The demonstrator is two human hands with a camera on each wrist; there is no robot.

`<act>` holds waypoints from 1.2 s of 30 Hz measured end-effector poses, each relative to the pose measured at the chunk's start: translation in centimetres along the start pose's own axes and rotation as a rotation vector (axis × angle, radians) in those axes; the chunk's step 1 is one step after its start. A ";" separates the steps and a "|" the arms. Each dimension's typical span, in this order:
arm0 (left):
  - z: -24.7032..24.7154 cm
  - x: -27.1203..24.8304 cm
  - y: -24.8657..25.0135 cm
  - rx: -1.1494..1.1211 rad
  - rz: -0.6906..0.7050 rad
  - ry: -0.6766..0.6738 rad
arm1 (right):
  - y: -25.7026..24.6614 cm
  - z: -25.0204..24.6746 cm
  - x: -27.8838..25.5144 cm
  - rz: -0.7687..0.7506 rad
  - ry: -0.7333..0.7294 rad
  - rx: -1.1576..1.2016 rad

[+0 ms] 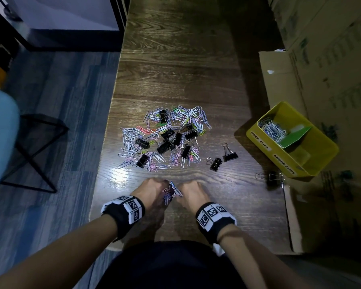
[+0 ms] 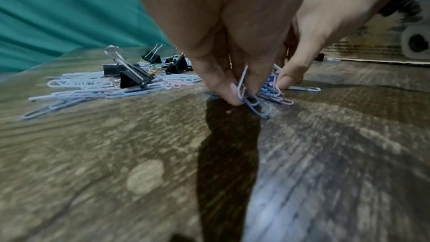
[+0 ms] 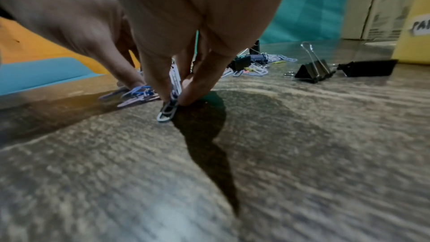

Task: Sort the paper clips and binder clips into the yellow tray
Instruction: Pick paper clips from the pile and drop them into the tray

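A mixed pile of coloured paper clips and black binder clips lies mid-table. The yellow tray stands at the right, its far compartment holding paper clips. Both hands meet near the table's front edge. My left hand pinches a few blue paper clips between thumb and fingers, tips down on the wood. My right hand pinches pale paper clips upright against the table. A small bunch of clips lies between the hands.
Two binder clips lie apart right of the pile, a third by the tray's near corner. Cardboard boxes line the right side. A teal chair and black frame stand left of the table edge.
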State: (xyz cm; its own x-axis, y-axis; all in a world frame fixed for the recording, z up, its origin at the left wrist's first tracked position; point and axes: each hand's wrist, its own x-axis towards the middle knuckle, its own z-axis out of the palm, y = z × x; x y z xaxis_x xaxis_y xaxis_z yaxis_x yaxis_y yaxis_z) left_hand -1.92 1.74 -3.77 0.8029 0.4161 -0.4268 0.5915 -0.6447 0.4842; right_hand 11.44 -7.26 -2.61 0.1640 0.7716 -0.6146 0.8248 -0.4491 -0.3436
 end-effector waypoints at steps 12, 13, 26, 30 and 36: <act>-2.2 0.6 0.1 -0.143 -0.183 0.030 | 2.1 -0.8 0.7 0.133 0.070 0.441; -2.4 0.7 -0.1 -0.263 -0.239 0.046 | 2.6 -1.1 0.6 0.137 0.087 0.508; -10.9 9.2 8.4 -1.017 -0.148 -0.006 | 9.0 -10.7 -4.5 0.021 0.601 1.287; -12.7 15.2 15.7 -1.122 -0.079 -0.035 | 12.5 -15.2 -6.0 0.013 0.864 1.294; -10.9 23.9 23.2 -1.078 -0.102 0.009 | 17.4 -19.7 -4.5 0.140 1.105 1.260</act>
State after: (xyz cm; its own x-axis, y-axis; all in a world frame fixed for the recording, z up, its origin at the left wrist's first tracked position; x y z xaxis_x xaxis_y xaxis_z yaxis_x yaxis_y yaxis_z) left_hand 31.77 3.67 5.60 0.7442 0.4432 -0.4997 0.4054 0.2948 0.8653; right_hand 35.69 -9.70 8.15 0.9193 0.3759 -0.1168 -0.0553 -0.1703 -0.9838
